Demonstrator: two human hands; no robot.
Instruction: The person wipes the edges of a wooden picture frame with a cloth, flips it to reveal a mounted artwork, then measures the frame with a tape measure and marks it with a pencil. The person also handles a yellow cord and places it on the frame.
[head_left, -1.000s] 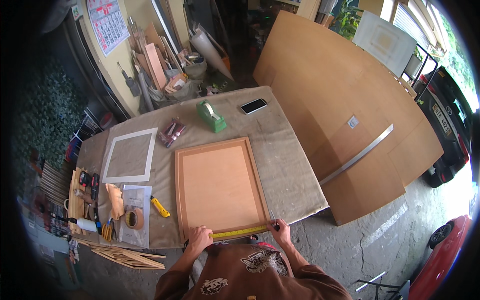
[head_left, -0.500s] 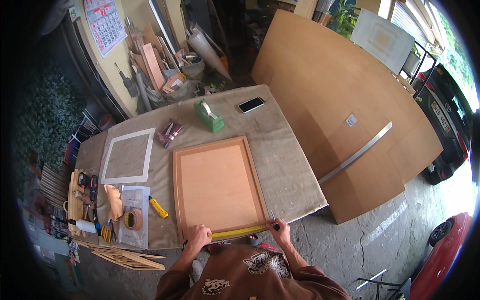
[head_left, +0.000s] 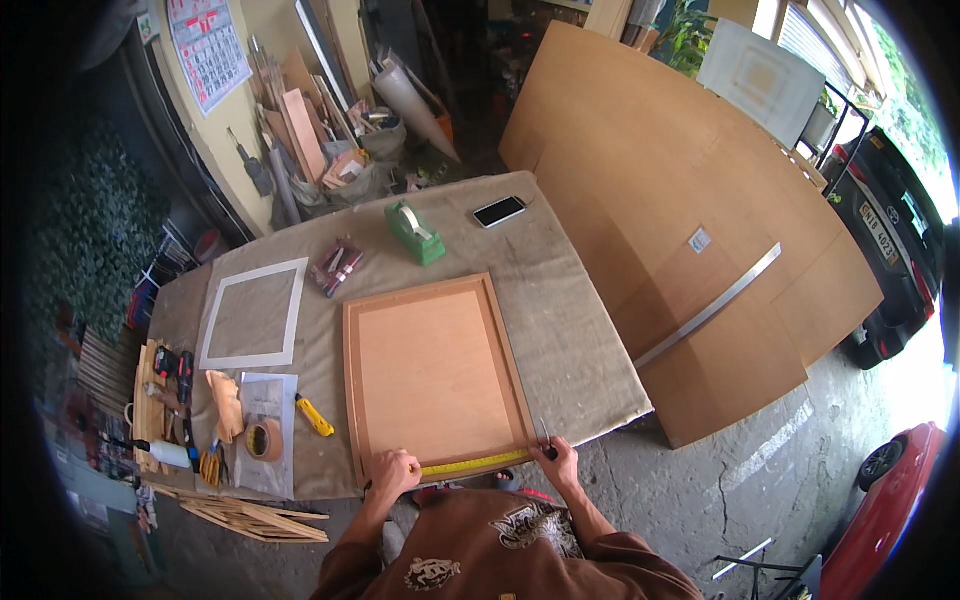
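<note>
A wooden frame with a light panel inside (head_left: 432, 370) lies flat at the near edge of the cloth-covered table. Along its near side stretches a yellow tape measure (head_left: 470, 464). My left hand (head_left: 395, 472) is closed on the tape at the frame's near left corner; something dark shows beside its wrist. At the near right corner, my right hand (head_left: 556, 463) is closed round a slim pointed tool (head_left: 544, 428) with a dark part between the fingers. The tool's exact kind is unclear. The tape's right end reaches close to this hand.
Left of the frame lie a yellow utility knife (head_left: 315, 415), a tape roll (head_left: 264, 440) on papers and a white mat border (head_left: 204, 330). Beyond it are a green tape dispenser (head_left: 415, 234) and a phone (head_left: 499, 211). A large board (head_left: 690, 200) leans at the table's right.
</note>
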